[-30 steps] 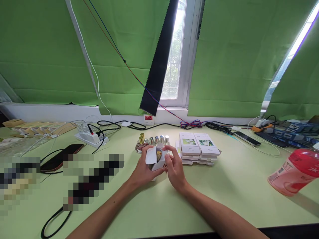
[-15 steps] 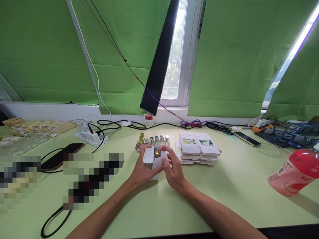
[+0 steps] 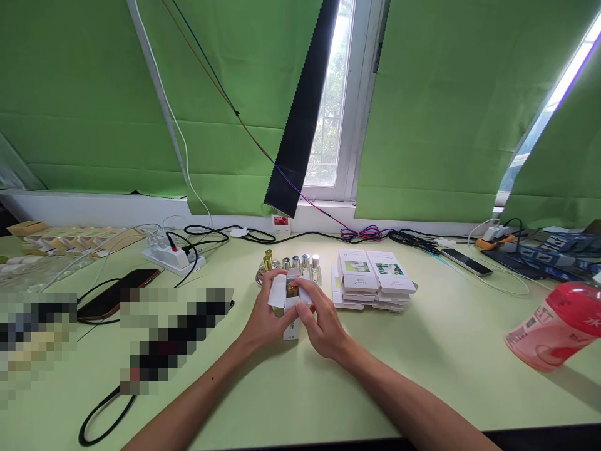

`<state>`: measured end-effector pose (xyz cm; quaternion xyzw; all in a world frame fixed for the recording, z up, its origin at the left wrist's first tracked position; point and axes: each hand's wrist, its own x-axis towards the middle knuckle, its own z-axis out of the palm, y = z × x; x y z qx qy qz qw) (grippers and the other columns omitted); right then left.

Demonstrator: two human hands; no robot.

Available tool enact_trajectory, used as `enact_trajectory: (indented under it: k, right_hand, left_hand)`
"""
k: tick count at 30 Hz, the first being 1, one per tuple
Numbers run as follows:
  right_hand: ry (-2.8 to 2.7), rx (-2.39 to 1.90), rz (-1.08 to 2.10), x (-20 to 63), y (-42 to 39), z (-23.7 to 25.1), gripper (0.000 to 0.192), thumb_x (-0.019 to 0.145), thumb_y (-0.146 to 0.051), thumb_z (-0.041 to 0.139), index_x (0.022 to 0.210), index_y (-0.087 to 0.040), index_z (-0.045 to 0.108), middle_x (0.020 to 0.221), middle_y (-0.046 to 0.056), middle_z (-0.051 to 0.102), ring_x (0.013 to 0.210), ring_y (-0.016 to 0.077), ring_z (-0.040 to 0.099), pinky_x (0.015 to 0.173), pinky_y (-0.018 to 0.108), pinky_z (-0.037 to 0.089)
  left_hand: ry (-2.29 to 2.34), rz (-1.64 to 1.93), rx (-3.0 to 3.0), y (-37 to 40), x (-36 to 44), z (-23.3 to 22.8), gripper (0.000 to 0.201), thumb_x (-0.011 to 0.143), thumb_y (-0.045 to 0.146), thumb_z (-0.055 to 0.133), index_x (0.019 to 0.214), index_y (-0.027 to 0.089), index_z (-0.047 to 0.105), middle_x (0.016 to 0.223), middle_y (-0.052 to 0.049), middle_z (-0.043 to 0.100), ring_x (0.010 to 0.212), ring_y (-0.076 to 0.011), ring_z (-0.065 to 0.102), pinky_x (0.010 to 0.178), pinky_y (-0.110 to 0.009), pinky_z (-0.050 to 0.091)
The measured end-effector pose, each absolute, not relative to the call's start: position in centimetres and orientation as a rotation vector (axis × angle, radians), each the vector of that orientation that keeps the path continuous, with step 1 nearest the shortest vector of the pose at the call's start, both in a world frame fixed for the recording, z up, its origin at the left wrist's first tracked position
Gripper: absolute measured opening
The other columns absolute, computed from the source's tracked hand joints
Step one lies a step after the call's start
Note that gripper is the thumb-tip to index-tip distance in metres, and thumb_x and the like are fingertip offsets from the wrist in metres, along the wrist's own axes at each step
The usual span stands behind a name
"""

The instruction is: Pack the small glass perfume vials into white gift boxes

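A small white box (image 3: 291,329) stands upright on the table with its top flaps spread. My left hand (image 3: 263,321) is wrapped round its left side, thumb across the front. Inside the opening shows the gold cap (image 3: 292,290) of a small bottle; the rest of the bottle is hidden by the box. My right hand (image 3: 325,327) closes on the right side of the box, thumb at the front rim and a fingertip on or beside the cap. Just behind are several silver-capped glass bottles (image 3: 305,262) and gold-capped bottles (image 3: 268,258).
Stacked flat white cartons (image 3: 357,275) with flower pictures lie right of my hands. A pink drink bottle (image 3: 547,332) and a phone (image 3: 466,262) are farther right. To the left are a power strip (image 3: 173,258), another phone (image 3: 119,291) and a black cable loop (image 3: 101,416).
My right hand has shifted slightly left over the box opening, its fingertips now at the gold cap. The cap sits a little lower in view. My left hand keeps its hold.
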<state>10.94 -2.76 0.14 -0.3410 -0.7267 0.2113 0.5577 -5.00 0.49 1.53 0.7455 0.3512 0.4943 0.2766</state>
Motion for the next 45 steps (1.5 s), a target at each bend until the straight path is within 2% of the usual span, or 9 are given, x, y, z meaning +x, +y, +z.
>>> enact_trajectory:
  k: [5, 10, 15, 31, 40, 45]
  right_hand:
    - [-1.711, -0.798, 0.532, 10.94, -2.79, 0.38, 0.039, 0.102, -0.033, 0.046, 0.14, -0.027, 0.049, 0.131, 0.009, 0.061, 0.112, 0.0222, 0.062, 0.07, 0.028, 0.053]
    - [-1.712, -0.754, 0.537, 10.98, -2.83, 0.47, 0.036, 0.101, -0.031, 0.048, 0.137, -0.027, 0.052, 0.126, 0.008, 0.063, 0.104, 0.0198, 0.062, 0.07, 0.027, 0.052]
    - [-1.702, -0.75, 0.56, 10.96, -2.88, 0.43, 0.035, 0.099, -0.032, 0.05, 0.134, -0.026, 0.054, 0.123, 0.009, 0.062, 0.096, 0.0187, 0.063, 0.063, 0.025, 0.051]
    - [-1.685, -0.751, 0.568, 10.84, -3.16, 0.73, 0.032, 0.095, -0.032, 0.056, 0.126, -0.026, 0.056, 0.121, 0.009, 0.061, 0.089, 0.0175, 0.062, 0.059, 0.026, 0.052]
    - [-1.715, -0.766, 0.508, 10.73, -3.11, 0.75, 0.033, 0.097, -0.03, 0.054, 0.129, -0.026, 0.056, 0.126, 0.01, 0.061, 0.088, 0.0162, 0.064, 0.063, 0.026, 0.055]
    - [-1.739, -0.769, 0.482, 10.8, -3.1, 0.72, 0.034, 0.1, -0.031, 0.05, 0.133, -0.026, 0.054, 0.129, 0.011, 0.06, 0.101, 0.0192, 0.064, 0.069, 0.028, 0.056]
  left_hand:
    - [0.922, 1.338, 2.025, 0.63, -5.07, 1.51, 0.051, 0.084, 0.036, 0.068, 0.127, 0.029, 0.04, 0.125, -0.006, 0.05, 0.108, -0.023, 0.059, 0.092, -0.039, 0.052]
    - [0.918, 1.303, 1.996, 0.62, -5.16, 1.66, 0.051, 0.085, 0.039, 0.068, 0.128, 0.03, 0.04, 0.124, -0.006, 0.05, 0.101, -0.0214, 0.061, 0.088, -0.037, 0.053]
    - [0.927, 1.303, 1.993, 0.45, -5.07, 1.97, 0.049, 0.085, 0.038, 0.068, 0.125, 0.029, 0.042, 0.124, -0.006, 0.052, 0.1, -0.0213, 0.062, 0.088, -0.037, 0.053]
    - [0.921, 1.3, 1.979, 0.5, -4.95, 1.8, 0.049, 0.085, 0.037, 0.067, 0.126, 0.028, 0.042, 0.122, -0.007, 0.053, 0.104, -0.0235, 0.062, 0.087, -0.038, 0.054]
    - [0.94, 1.305, 1.987, 0.46, -4.9, 2.03, 0.047, 0.084, 0.037, 0.067, 0.123, 0.029, 0.043, 0.12, -0.006, 0.053, 0.101, -0.0225, 0.061, 0.087, -0.039, 0.054]
    - [0.933, 1.317, 2.008, 0.6, -4.96, 1.96, 0.045, 0.085, 0.038, 0.066, 0.124, 0.029, 0.043, 0.123, -0.006, 0.052, 0.105, -0.0235, 0.061, 0.091, -0.04, 0.053]
